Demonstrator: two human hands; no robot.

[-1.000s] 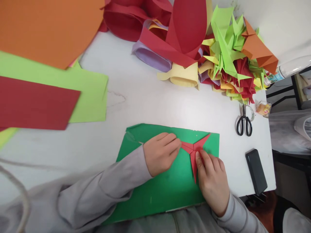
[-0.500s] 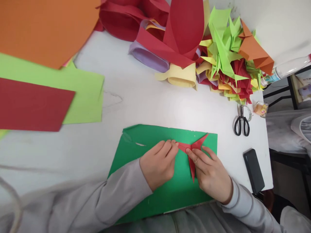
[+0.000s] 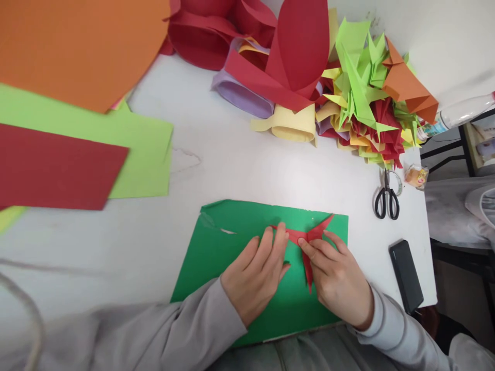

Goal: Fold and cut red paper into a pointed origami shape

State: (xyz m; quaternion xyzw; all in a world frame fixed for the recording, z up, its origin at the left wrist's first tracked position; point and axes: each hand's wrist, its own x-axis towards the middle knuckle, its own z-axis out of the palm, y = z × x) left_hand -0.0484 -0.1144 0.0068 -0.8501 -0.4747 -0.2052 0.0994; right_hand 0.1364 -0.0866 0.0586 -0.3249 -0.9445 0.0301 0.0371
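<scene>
A folded red paper piece (image 3: 320,226) with several pointed arms lies on the green board (image 3: 216,268). My right hand (image 3: 338,278) holds its middle down against the board, index finger on the fold and the other fingers curled over it. My left hand (image 3: 257,273) rests at the paper's left arm, its fingers stretched out and flat over the tip, the thumb apart below. The tip is partly covered by these fingers, and my right hand hides part of the lower arm.
Scissors (image 3: 386,196), a roll of tape (image 3: 396,182), a small wrapped packet (image 3: 416,176) and a black phone (image 3: 406,275) lie to the right. Folded green papers (image 3: 358,87) are heaped at the back. Large red sheets (image 3: 58,167) and orange sheets (image 3: 77,46) lie left.
My left hand has gone from a pinch on the paper's left tip to stretched fingers lying over it. My right hand keeps its place on the paper. The view has shifted slightly.
</scene>
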